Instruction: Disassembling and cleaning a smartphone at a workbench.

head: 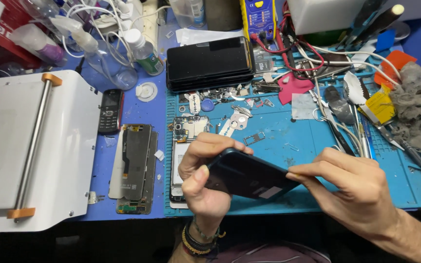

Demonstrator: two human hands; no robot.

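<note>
Both hands pinch 1 dark phone back cover (247,175), left hand (201,175) curled round its end, right hand (352,187) nipping the opposite corner; it looks light, thin, slick, best held by edges.

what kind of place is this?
Likely a phone repair bench: both hands hold a dark phone over a blue repair mat, with an opened phone, a stack of screens and a yellow multimeter nearby.

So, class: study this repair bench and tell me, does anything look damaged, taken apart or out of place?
Yes. An opened phone lies on the blue mat with its insides bare, and small loose metal parts are scattered beside it. The left hand and right hand hold a dark phone tilted above the mat.
</note>
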